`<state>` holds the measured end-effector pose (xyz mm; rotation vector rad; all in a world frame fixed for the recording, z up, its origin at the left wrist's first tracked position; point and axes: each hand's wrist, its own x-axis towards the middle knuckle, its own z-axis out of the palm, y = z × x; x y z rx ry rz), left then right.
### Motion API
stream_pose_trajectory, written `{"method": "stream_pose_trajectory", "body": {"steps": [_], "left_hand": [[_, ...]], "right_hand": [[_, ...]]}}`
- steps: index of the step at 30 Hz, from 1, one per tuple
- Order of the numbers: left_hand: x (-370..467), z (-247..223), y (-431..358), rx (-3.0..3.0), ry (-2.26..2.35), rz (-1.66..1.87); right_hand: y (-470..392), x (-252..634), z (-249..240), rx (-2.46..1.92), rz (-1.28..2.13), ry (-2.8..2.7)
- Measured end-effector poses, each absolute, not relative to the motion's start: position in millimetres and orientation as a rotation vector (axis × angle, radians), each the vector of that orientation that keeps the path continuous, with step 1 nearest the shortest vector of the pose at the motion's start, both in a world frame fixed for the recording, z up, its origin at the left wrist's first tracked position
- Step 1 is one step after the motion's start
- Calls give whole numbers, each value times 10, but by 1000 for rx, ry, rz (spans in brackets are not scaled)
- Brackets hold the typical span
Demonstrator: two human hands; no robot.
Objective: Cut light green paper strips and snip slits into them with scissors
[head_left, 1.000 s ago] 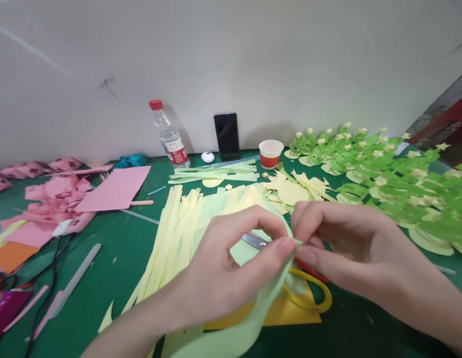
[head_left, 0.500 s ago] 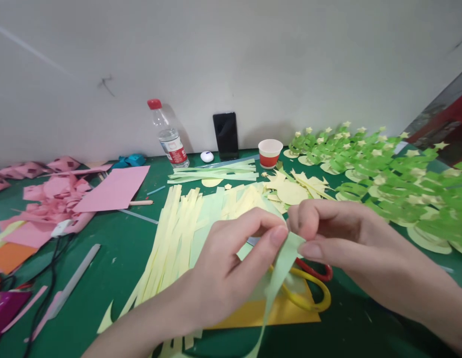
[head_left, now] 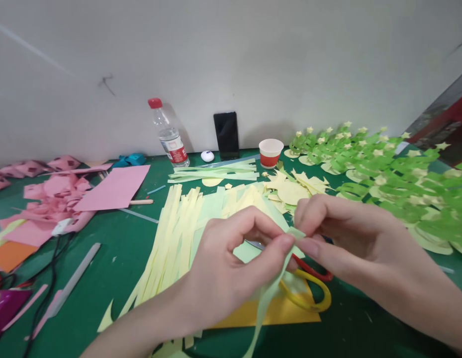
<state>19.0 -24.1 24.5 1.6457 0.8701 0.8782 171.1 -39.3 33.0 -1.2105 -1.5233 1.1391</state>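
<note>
Between thumb and forefinger my left hand (head_left: 231, 268) pinches a pale green paper strip (head_left: 267, 298) close to its upper end. My right hand (head_left: 338, 243) meets it there, its thumb and forefinger closed on the strip's tip. The strip hangs down in a curve toward the table's near edge. Behind the hands lie scissors with yellow and red handles (head_left: 323, 298), their blades mostly hidden. They rest over green sheets and a yellow-orange sheet (head_left: 253, 315). Many pale yellow strips (head_left: 174, 233) spread out left of my left hand.
A water bottle (head_left: 171, 136), a phone (head_left: 227, 135) and a paper cup (head_left: 270, 153) stand along the wall. Curled green paper pieces with stars (head_left: 387, 174) crowd the right. Pink paper (head_left: 115, 188) and a black cable (head_left: 51, 278) lie left. Pale cutouts (head_left: 290, 189) sit behind my right hand.
My fingertips have come closer together at the strip's end. The tip, broad and flat before, now shows as a small bent piece between them. Other things stay put.
</note>
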Motion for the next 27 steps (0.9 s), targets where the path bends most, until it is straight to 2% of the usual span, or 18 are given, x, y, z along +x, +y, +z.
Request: {"method": "stream_pose_trajectory", "body": {"steps": [16,27], "left_hand": [[211,255,-221,1458,862,791],[195,253,-212,1427,874,757]], "right_hand": [[-405,1751,257,-1070,1299,-1527],[-369,1734,250,-1117,1238,-1567]]}}
